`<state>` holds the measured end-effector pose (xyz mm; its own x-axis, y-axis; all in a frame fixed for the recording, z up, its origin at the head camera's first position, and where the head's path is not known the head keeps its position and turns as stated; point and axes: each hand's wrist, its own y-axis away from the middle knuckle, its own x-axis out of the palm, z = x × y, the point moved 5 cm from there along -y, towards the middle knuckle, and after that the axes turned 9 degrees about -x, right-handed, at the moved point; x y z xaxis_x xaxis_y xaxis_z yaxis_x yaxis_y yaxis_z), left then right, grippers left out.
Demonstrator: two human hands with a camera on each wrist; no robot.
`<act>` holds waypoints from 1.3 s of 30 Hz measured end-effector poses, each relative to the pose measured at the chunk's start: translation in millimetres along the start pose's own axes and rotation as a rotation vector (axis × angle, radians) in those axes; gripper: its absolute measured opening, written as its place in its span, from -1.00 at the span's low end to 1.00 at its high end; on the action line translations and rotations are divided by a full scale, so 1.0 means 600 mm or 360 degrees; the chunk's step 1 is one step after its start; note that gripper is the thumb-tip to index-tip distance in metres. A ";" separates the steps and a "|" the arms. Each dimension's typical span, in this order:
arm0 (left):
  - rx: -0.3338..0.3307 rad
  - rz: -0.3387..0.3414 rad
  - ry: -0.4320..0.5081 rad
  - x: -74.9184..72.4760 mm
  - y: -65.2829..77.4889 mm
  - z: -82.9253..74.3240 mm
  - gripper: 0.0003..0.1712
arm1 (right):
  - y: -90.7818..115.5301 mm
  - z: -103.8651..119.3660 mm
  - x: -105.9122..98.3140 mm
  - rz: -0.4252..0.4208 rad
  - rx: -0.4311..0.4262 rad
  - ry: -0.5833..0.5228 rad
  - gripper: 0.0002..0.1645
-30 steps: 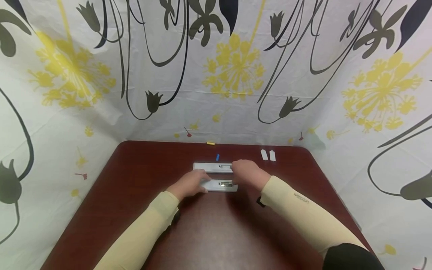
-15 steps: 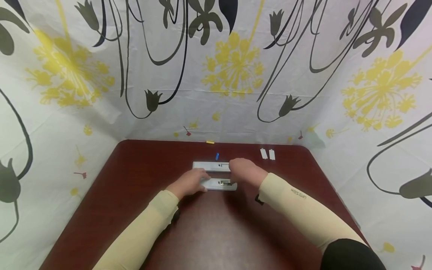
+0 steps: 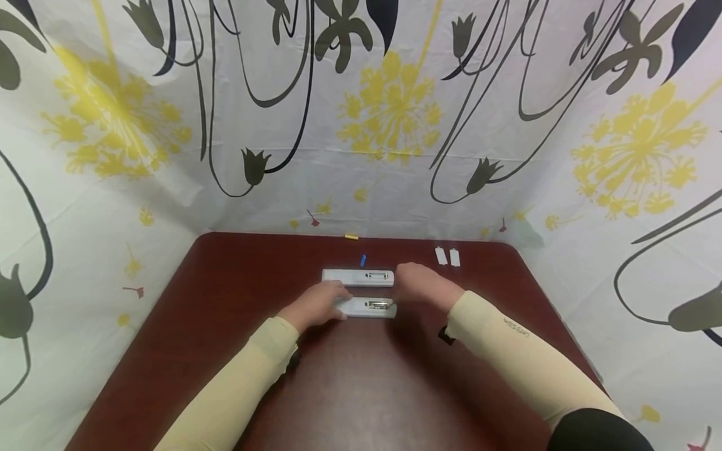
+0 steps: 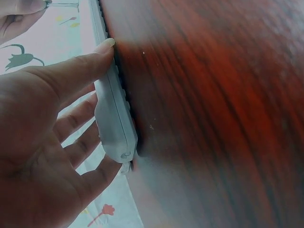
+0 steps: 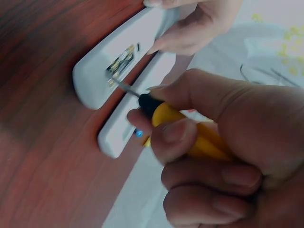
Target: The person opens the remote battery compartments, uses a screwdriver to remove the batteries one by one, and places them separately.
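Note:
Two white remote controls lie on the table with their battery compartments exposed. My left hand [image 3: 317,304] holds the near remote control [image 3: 355,307] at its left end; in the left wrist view, the thumb lies along one side and fingers reach round the other. My right hand [image 3: 424,286] grips a yellow-and-black screwdriver [image 5: 164,116], its fingers curled round the handle. The screwdriver's metal tip is at the end of the near remote's compartment; whether it touches is blurred. The far remote control [image 3: 346,277] lies parallel behind, with neither hand holding it.
Two white battery covers [image 3: 454,257] lie at the back right of the dark red table [image 3: 254,263]. A small blue cylinder [image 3: 363,260] rests behind the far remote, and a small yellow one [image 3: 351,237] at the back edge. Patterned cloth [image 3: 395,181] hangs around the table.
My right hand shifts slightly left, then back right, uncovering the far remote's right end. The left hand and both remotes stay in place.

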<state>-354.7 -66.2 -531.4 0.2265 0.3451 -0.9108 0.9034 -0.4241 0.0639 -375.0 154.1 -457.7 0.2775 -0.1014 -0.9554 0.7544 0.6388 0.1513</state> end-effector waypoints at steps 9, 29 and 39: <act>-0.0012 0.0001 -0.0004 -0.005 0.002 -0.002 -0.48 | 0.022 -0.046 0.015 -0.0021 -0.0096 -0.0291 -0.49; -0.0019 0.0023 0.0012 -0.004 0.003 0.001 -0.47 | 0.029 -0.069 0.016 -0.0122 -0.0054 -0.0499 -0.59; -0.0007 0.0015 0.0011 -0.004 0.002 0.001 -0.46 | 0.034 -0.076 -0.017 -0.0463 0.0037 -0.0694 -0.78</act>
<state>-354.8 -68.2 -529.5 0.2374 0.3467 -0.9074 0.9027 -0.4238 0.0743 -389.4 203.2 -456.6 0.2725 -0.5833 -0.7652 0.8486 0.5205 -0.0946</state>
